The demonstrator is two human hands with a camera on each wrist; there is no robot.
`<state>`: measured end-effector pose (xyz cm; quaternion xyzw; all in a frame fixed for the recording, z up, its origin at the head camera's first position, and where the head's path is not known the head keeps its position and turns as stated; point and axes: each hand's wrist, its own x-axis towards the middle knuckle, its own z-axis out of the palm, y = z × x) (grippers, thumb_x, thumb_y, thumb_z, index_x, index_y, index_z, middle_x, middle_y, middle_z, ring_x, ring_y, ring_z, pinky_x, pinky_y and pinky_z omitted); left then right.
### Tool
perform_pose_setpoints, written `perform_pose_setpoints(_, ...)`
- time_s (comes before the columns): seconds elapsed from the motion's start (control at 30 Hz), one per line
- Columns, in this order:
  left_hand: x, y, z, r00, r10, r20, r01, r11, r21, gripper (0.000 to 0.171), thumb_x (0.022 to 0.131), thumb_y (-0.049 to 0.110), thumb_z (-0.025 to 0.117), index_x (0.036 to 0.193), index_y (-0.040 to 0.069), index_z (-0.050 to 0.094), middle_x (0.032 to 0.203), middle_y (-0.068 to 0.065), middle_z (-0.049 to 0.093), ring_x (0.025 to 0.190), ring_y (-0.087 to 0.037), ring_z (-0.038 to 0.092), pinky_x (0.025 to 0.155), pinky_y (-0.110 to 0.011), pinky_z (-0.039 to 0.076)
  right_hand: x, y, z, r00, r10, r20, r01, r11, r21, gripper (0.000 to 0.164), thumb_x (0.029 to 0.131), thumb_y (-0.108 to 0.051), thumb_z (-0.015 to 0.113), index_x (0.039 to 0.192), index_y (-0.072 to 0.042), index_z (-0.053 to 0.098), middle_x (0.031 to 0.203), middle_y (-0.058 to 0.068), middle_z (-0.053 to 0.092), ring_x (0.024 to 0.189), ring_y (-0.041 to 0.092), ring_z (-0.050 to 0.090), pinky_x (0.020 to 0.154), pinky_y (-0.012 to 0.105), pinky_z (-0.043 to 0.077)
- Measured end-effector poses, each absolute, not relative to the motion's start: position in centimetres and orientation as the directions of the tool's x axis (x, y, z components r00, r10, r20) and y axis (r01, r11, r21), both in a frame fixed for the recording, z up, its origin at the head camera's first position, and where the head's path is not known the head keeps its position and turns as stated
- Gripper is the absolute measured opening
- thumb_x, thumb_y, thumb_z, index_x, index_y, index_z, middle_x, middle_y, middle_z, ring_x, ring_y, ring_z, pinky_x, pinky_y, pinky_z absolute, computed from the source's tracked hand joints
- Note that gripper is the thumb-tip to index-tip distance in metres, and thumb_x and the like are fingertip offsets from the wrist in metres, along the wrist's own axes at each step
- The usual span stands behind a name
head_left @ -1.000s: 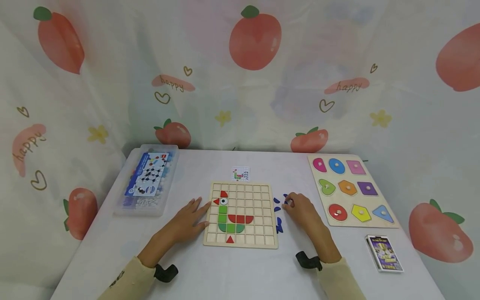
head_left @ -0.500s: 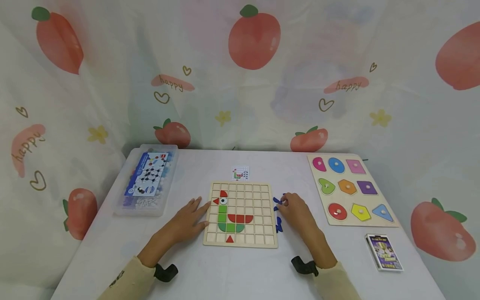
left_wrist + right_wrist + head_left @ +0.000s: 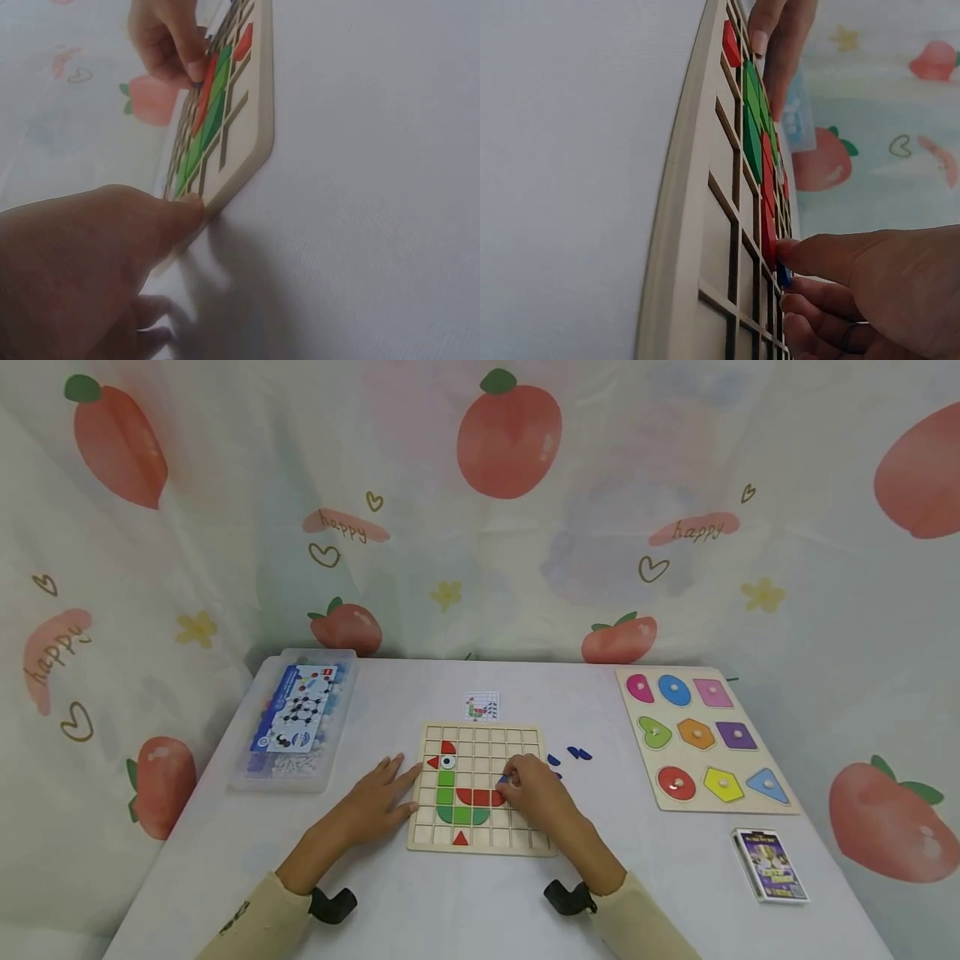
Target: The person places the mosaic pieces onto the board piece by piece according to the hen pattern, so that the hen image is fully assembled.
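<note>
A wooden grid board [image 3: 482, 750] lies mid-table, with red and green pieces and one eye piece set in it as a bird. My right hand [image 3: 536, 789] is over the board's right half. Thumb and fingers pinch a small blue puzzle piece [image 3: 784, 275], close beside the row of red pieces [image 3: 768, 225]. At the left edge my left hand [image 3: 375, 802] rests with fingers spread, its thumb [image 3: 184, 214] touching the rim. Other blue pieces [image 3: 584, 754] lie on the table right of the board; my right hand and forearm hide some of that area.
Behind the board is a small picture card [image 3: 481, 706]. A clear plastic case [image 3: 303, 718] stands at the back left. On the right are a shape puzzle board [image 3: 708, 777] with knobbed pieces and a card pack [image 3: 769, 866]. Patterned fabric [image 3: 480, 568] hangs behind the table.
From the blue pieces at the right, my right hand has moved left over the board, carrying one blue piece to the red row. My left hand has stayed at the board's edge.
</note>
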<state>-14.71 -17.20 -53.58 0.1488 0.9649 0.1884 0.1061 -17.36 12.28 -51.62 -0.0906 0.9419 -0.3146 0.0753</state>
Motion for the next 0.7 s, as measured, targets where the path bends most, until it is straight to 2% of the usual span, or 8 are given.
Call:
perform_pose_setpoints(0.33,-14.66,-17.24,-53.4,-0.933,0.327,-0.148,0.246,0.883,0.4,0.067,0.105,0.04,0.063,0.165,0.02,0.04,0.173,-0.018,0.028,0.16,-0.043,0.022,0.125,-0.062,0.029,-17.51,11.93,-51.27,-0.97,-0.213,-0.114,-0.103,0.792,-0.602,0.02,0.097,-0.021,0.078,0.11,-0.006,0.072,0.091,0.004,0.06,0.085,0.02,0.057,0.073,0.032,0.052)
perform_pose_setpoints(0.7,-14.68,-17.22,-53.34,-0.933,0.324,-0.155,0.239,0.883,0.404,0.067,0.105,0.041,0.063,0.165,0.021,0.04,0.173,-0.017,0.027,0.161,-0.043,0.021,0.125,-0.063,0.029,-17.74,11.81,-51.7,-0.965,-0.252,-0.079,-0.159,0.794,-0.586,0.013,0.099,-0.015,0.076,0.107,-0.005,0.071,0.087,0.002,0.059,0.079,0.017,0.055,0.07,0.029,0.05)
